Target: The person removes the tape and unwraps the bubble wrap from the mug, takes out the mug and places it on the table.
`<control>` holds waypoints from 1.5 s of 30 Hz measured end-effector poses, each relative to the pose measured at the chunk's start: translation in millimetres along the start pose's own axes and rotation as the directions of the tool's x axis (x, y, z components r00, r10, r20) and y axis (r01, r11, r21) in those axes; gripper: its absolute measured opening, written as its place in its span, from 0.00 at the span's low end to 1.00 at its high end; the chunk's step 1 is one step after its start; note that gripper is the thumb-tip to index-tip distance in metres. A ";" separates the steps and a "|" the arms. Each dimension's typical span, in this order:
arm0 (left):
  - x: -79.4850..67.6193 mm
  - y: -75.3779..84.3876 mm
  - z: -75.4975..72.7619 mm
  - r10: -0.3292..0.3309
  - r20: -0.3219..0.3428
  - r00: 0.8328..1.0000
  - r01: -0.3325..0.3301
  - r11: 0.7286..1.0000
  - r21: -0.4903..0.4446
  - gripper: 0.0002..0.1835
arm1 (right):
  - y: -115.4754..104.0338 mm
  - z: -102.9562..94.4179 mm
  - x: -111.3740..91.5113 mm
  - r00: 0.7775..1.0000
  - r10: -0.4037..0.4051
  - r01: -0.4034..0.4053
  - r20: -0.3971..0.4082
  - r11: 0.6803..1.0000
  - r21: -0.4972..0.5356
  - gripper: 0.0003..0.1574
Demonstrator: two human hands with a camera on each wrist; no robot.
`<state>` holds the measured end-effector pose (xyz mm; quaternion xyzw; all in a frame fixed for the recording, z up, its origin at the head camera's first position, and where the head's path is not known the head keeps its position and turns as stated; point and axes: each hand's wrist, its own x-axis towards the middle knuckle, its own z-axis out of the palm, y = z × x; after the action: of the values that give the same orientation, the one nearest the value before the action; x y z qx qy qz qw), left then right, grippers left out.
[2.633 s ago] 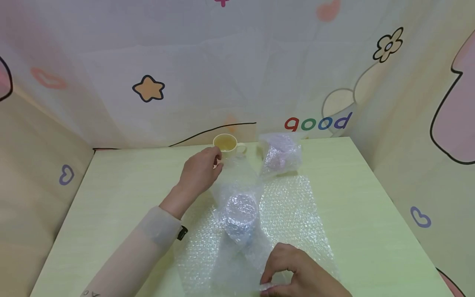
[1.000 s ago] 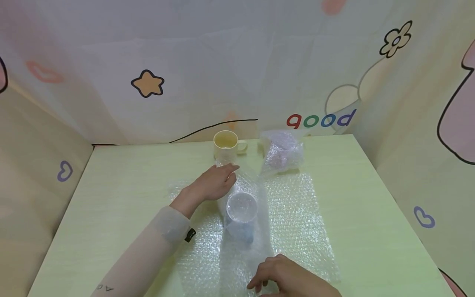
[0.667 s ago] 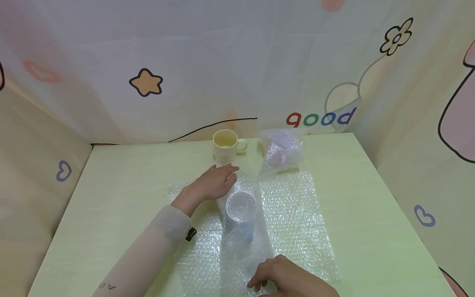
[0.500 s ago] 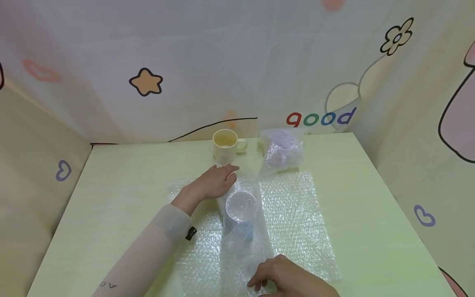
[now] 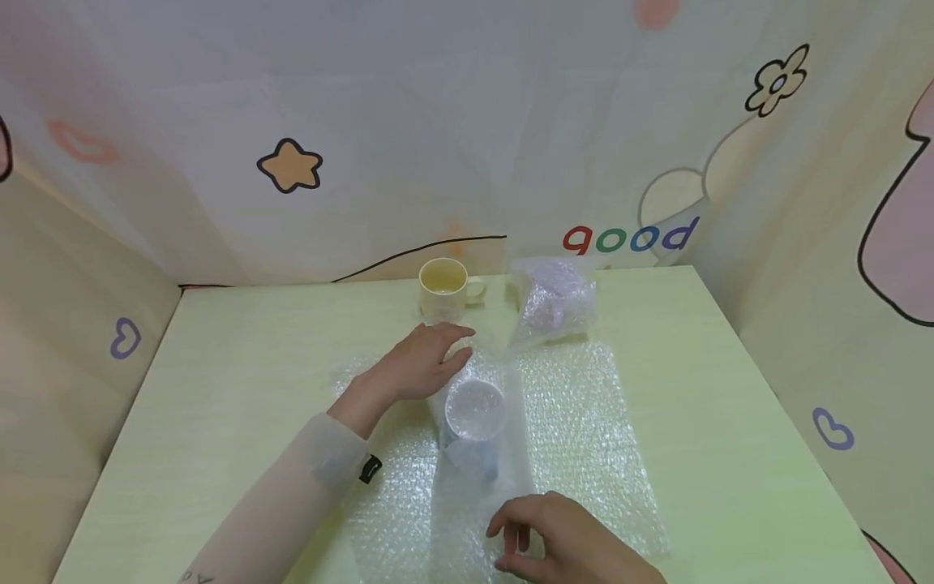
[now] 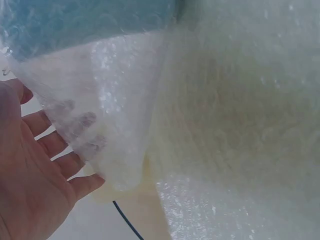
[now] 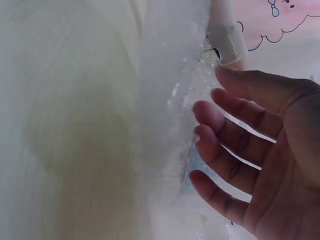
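Note:
A cup with a white rim and a bluish body (image 5: 476,414) stands near the middle of the bubble wrap sheet (image 5: 584,438), with side strips of the wrap folded in along it. Through the film in the left wrist view the cup is a blue shape (image 6: 90,25). My left hand (image 5: 426,363) lies at the far end of the wrap, its spread fingers (image 6: 67,162) touching the film, partly behind it. Near the front end my right hand (image 5: 562,531) hovers with loosely bent fingers (image 7: 232,142) and holds nothing.
A yellow mug (image 5: 443,294) stands at the back of the table (image 5: 241,389), just beyond my left hand. To its right sits a purple item in bubble wrap (image 5: 556,296). A printed cloth (image 5: 409,146) hangs behind and at both sides.
My right hand has let go of the wrap's near edge. The left hand has come nearer, from the yellow mug to the wrap's far end. The wrap's folded strips lie flatter around the cup.

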<state>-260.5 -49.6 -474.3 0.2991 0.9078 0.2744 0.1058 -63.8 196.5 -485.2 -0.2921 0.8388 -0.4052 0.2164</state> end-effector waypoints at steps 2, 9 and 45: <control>-2.7 4.4 -0.7 0.024 -0.013 1.000 -0.024 1.000 0.019 0.27 | -2.9 -2.0 1.1 1.000 -0.004 0.004 -0.030 1.000 -0.011 0.10; -17.6 20.8 -3.1 0.120 -0.070 0.990 -0.111 0.986 0.123 0.24 | -13.1 -8.9 5.4 0.983 -0.042 0.027 -0.178 0.996 -0.082 0.19; -80.2 63.4 30.3 0.124 -0.269 0.955 -0.053 0.965 0.256 0.25 | -30.0 -7.6 48.7 0.836 -0.133 -0.092 -0.533 0.923 -0.373 0.44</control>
<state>-154.9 -42.1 -461.5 0.3083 0.9261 0.2039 -0.0751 -94.7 153.3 -462.8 -0.2093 0.9248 -0.3019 -0.0990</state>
